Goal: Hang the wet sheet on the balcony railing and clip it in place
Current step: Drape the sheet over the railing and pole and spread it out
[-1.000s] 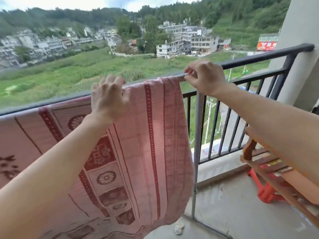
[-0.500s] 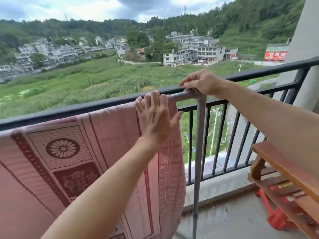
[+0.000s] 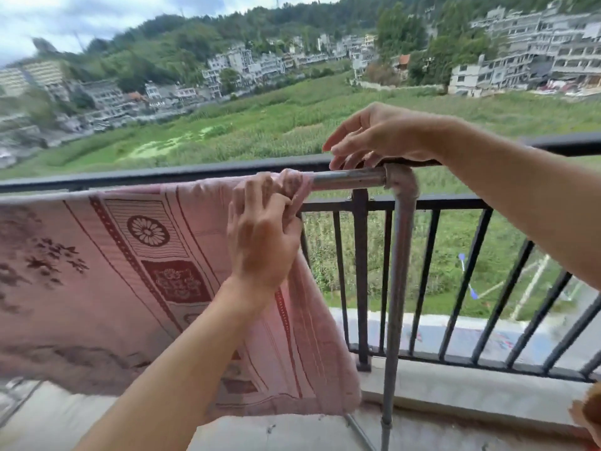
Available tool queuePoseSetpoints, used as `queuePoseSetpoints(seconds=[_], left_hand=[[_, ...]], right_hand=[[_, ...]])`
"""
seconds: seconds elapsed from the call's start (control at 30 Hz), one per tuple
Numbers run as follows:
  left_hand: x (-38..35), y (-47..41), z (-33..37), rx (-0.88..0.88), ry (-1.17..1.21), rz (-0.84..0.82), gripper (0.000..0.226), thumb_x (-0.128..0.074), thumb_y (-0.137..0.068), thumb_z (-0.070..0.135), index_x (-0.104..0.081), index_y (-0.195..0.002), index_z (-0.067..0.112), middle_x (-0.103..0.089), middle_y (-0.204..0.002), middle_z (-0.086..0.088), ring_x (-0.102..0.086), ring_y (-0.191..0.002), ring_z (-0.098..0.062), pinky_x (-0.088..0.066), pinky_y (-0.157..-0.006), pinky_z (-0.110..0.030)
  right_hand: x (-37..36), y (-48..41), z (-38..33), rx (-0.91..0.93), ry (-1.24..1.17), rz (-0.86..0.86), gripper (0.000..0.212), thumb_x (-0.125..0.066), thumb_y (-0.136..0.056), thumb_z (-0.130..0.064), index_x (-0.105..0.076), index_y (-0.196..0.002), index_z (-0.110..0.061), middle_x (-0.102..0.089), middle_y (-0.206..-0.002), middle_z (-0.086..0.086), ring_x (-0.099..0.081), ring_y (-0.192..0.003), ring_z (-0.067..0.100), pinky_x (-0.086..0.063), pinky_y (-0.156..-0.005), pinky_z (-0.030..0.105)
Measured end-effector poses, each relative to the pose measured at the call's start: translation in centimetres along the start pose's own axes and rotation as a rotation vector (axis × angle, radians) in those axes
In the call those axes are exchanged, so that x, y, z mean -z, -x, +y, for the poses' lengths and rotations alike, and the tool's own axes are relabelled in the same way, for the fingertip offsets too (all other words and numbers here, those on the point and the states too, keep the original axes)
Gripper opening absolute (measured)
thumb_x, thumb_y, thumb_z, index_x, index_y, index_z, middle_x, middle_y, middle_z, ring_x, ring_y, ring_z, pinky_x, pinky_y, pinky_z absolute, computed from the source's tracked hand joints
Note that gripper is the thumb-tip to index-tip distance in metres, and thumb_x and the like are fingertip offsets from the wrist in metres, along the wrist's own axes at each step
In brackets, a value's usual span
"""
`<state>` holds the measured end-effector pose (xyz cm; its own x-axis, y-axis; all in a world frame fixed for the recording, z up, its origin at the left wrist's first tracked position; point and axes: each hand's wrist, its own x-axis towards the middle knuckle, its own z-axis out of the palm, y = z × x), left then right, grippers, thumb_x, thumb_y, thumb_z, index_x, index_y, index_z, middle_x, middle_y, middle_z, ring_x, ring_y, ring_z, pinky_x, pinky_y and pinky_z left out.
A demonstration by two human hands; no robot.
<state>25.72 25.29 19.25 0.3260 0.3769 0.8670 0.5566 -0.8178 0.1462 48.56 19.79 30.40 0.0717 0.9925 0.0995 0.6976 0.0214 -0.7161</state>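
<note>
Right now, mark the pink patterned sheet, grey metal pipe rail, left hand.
pink patterned sheet (image 3: pixel 97 288): head view, hanging front panel.
grey metal pipe rail (image 3: pixel 348 179): head view, bare horizontal section.
left hand (image 3: pixel 260 249): head view, back of hand.

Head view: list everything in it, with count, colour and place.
sheet: one, pink with dark red patterns, draped over the pipe, left.
pipe: one, grey metal, in front of the railing.
railing: one, black, along the balcony edge.
field: one, green, beyond the railing.
buildings: many, pale, far hillside.
left hand: one, grips the sheet's bunched corner at the pipe.
right hand: one, fingers relaxed, above the pipe's bend.
</note>
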Motion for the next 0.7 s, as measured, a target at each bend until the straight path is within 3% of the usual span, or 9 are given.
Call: queuePoseSetpoints(seconds=[0.07, 0.13, 0.2, 0.23, 0.3, 0.43, 0.53, 0.6, 0.7], left_hand=[[3.1, -0.1, -1.9, 0.131, 0.108, -0.034, 0.012, -0.062, -0.085, 0.011, -0.07, -0.093, 0.006, -0.065, -0.1, -0.006, -0.057, -0.093, -0.017, -0.049, -0.081, -0.031], [5.2, -1.6, -4.3, 0.347, 0.264, -0.106, 0.01, -0.059, -0.089, 0.007, -0.068, -0.094, 0.008, -0.068, -0.081, 0.001, -0.064, -0.073, -0.012, -0.055, -0.068, -0.037], [7.5, -4.7, -6.7, 0.621, 0.531, -0.16, 0.007, -0.057, -0.09, 0.007, -0.064, -0.092, 0.008, -0.071, -0.074, -0.013, -0.069, -0.068, -0.032, -0.058, -0.061, -0.048], [9.2, -8.2, -10.4, 0.752, 0.633, -0.152, 0.006, -0.056, -0.09, 0.004, -0.061, -0.09, 0.006, -0.071, -0.071, -0.015, -0.069, -0.066, -0.035, -0.059, -0.059, -0.047], [12.1, -11.9, -15.5, 0.904, 0.715, -0.161, 0.014, -0.05, -0.093, -0.005, -0.058, -0.085, 0.004, -0.068, -0.058, -0.006, -0.067, -0.053, -0.021, -0.057, -0.055, -0.031], [16.6, -12.7, -21.6, 0.969, 0.824, -0.202, 0.013, -0.05, -0.094, -0.007, -0.058, -0.087, 0.0, -0.066, -0.064, -0.011, -0.065, -0.055, -0.021, -0.058, -0.064, -0.036], [19.5, -12.6, -25.3, 1.001, 0.932, -0.17, 0.009, -0.048, -0.094, -0.008, -0.054, -0.092, -0.002, -0.061, -0.07, -0.015, -0.064, -0.057, -0.022, -0.059, -0.071, -0.043], [21.2, -12.4, -27.5, 0.994, 1.007, -0.182, 0.011, -0.046, -0.095, -0.007, -0.053, -0.092, 0.0, -0.059, -0.069, -0.014, -0.064, -0.057, -0.022, -0.06, -0.072, -0.046], [23.1, -11.7, -30.9, 0.996, 1.027, -0.203, 0.013, -0.045, -0.095, -0.007, -0.05, -0.089, 0.004, -0.06, -0.066, -0.01, -0.063, -0.054, -0.018, -0.058, -0.059, -0.034]], right_hand=[[-2.5, -2.0, -2.0, 0.082, 0.052, -0.081, 0.03, -0.068, -0.089, -0.035, -0.067, -0.118, -0.032, -0.074, -0.106, -0.011, -0.07, -0.092, 0.005, -0.053, -0.083, 0.03], [-5.0, -4.4, -4.4, 0.15, 0.155, -0.228, 0.042, -0.072, -0.083, -0.045, -0.062, -0.123, -0.041, -0.07, -0.116, -0.016, -0.067, -0.099, 0.004, -0.049, -0.085, 0.026], [-7.0, -7.4, -7.1, 0.181, 0.257, -0.327, 0.054, -0.073, -0.081, -0.044, -0.055, -0.132, -0.042, -0.066, -0.119, -0.018, -0.066, -0.101, 0.006, -0.047, -0.078, 0.021], [-8.0, -11.0, -10.4, 0.184, 0.294, -0.333, 0.052, -0.072, -0.083, -0.041, -0.054, -0.132, -0.041, -0.066, -0.117, -0.017, -0.066, -0.099, 0.006, -0.048, -0.075, 0.022], [-10.0, -15.3, -14.1, 0.215, 0.258, -0.221, 0.034, -0.069, -0.088, -0.032, -0.064, -0.121, -0.034, -0.068, -0.111, -0.012, -0.065, -0.096, 0.009, -0.055, -0.082, 0.034], [-13.5, -19.9, -17.2, 0.215, 0.044, -0.254, 0.013, -0.055, -0.099, -0.022, -0.064, -0.104, -0.015, -0.07, -0.106, -0.002, -0.067, -0.098, 0.011, -0.052, -0.097, 0.047], [-15.6, -22.0, -19.3, 0.171, -0.031, -0.402, 0.032, -0.059, -0.096, -0.023, -0.053, -0.126, -0.012, -0.065, -0.12, 0.001, -0.064, -0.109, 0.016, -0.047, -0.103, 0.046], [-18.2, -23.2, -20.8, 0.153, 0.115, -0.444, 0.055, -0.067, -0.09, -0.03, -0.046, -0.14, -0.02, -0.058, -0.126, -0.001, -0.059, -0.113, 0.018, -0.048, -0.098, 0.04], [-22.5, -25.5, -22.5, 0.165, 0.158, -0.246, 0.03, -0.065, -0.093, -0.023, -0.064, -0.122, -0.019, -0.067, -0.113, 0.002, -0.065, -0.1, 0.019, -0.055, -0.081, 0.032]])
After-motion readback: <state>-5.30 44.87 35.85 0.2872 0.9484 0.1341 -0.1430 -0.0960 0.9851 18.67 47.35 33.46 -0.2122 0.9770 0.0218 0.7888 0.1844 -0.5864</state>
